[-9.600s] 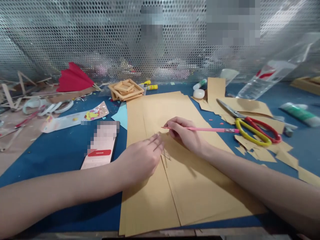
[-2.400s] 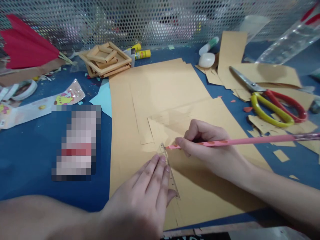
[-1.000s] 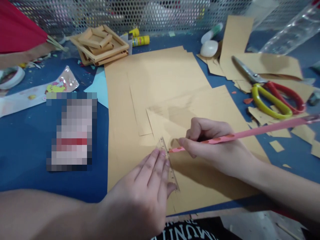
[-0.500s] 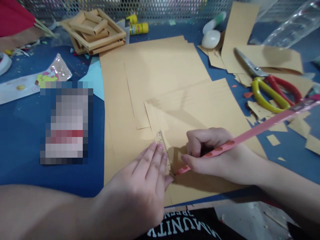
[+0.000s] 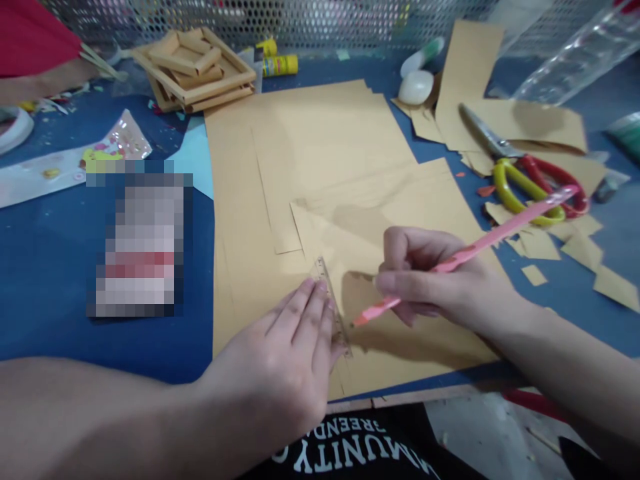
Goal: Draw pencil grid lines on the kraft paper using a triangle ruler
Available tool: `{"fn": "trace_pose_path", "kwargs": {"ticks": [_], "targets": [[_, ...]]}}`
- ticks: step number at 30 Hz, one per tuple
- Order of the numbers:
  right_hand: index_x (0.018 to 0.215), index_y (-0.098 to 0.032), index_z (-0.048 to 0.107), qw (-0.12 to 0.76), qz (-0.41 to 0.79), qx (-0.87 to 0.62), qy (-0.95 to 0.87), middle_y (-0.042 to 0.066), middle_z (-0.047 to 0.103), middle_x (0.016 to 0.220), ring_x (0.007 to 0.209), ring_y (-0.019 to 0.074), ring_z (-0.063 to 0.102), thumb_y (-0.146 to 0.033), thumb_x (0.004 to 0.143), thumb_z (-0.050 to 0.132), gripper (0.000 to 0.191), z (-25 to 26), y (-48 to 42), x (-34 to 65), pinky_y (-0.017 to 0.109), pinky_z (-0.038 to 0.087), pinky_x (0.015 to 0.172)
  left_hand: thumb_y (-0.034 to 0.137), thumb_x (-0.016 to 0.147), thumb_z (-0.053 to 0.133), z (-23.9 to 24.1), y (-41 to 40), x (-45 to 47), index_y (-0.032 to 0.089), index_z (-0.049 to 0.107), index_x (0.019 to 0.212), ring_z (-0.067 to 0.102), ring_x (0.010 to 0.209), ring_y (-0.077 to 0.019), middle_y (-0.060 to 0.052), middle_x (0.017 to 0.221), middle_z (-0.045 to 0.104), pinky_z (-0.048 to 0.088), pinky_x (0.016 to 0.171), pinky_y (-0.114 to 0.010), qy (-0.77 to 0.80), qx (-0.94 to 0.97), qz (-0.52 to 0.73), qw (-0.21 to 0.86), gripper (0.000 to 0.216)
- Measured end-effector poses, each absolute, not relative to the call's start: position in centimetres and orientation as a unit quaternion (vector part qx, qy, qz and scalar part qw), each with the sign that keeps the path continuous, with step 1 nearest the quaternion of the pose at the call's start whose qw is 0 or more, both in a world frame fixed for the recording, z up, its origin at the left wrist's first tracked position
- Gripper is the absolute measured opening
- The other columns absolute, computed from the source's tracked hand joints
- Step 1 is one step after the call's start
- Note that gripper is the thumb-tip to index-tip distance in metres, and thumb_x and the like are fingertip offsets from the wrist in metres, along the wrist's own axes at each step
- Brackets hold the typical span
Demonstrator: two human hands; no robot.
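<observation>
Fingers stretched out and lying flat, my left hand presses a clear ruler onto the brown paper sheets. Much of the ruler is hidden under that hand; its marked right edge shows. My right hand is closed around a pink pencil, which slants up to the right. The pencil's dark tip is just right of the ruler's lower end, close above the paper; I cannot tell whether it touches. A thin line on the paper runs below the ruler.
Red-and-yellow scissors and paper scraps lie on the right. Behind are stacked paper-roll frames, a yellow glue stick, a white rounded object and a clear bottle. A blurred-out rectangular item sits left.
The pencil tip has moved away from the ruler's edge, up and slightly right, and my right hand has risen with it. My left hand stays on the ruler. The view has shifted slightly.
</observation>
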State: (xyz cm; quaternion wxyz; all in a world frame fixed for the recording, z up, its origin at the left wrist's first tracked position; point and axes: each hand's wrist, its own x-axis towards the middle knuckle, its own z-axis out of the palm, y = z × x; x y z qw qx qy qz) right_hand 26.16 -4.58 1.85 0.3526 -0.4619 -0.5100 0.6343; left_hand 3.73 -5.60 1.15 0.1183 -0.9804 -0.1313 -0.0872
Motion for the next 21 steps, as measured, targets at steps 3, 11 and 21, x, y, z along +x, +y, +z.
{"fn": "trace_pose_path", "kwargs": {"ticks": [3,11,21], "targets": [[0.074,-0.02,0.054,0.388,0.58,-0.502,-0.511,-0.003,0.065,0.056,0.038,0.0046,0.043,-0.017,0.083,0.06,0.011,2.3,-4.9,25.9,0.016,0.029,0.035,0.015,0.091,0.049,1.2,-6.1,3.5,-0.001,0.063,0.111,0.056,0.111,-0.0355,-0.022,0.116,0.06,0.051,0.094,-0.043,-0.118,-0.983,-0.086,0.111,0.029],[0.08,-0.021,0.061,0.346,0.47,-0.596,-0.552,-0.002,0.063,0.071,0.063,0.0099,0.055,-0.02,0.073,0.073,0.013,1.7,-8.6,24.4,0.02,0.042,0.053,0.023,0.092,0.051,0.7,-7.3,3.0,-0.004,0.06,0.113,0.056,0.112,-0.0338,-0.023,0.117,0.059,0.05,0.095,-0.04,-0.127,-0.977,-0.116,0.125,0.035],[0.08,-0.021,0.055,0.395,0.404,-0.593,-0.573,-0.001,0.058,0.07,0.061,0.0108,0.05,-0.029,0.082,0.064,0.013,0.5,-7.6,23.2,0.023,0.038,0.051,0.016,0.093,0.045,1.5,-5.0,3.0,0.002,0.059,0.117,0.053,0.118,-0.027,-0.019,0.123,0.057,0.044,0.102,-0.037,-0.144,-0.978,-0.054,0.138,0.031]]}}
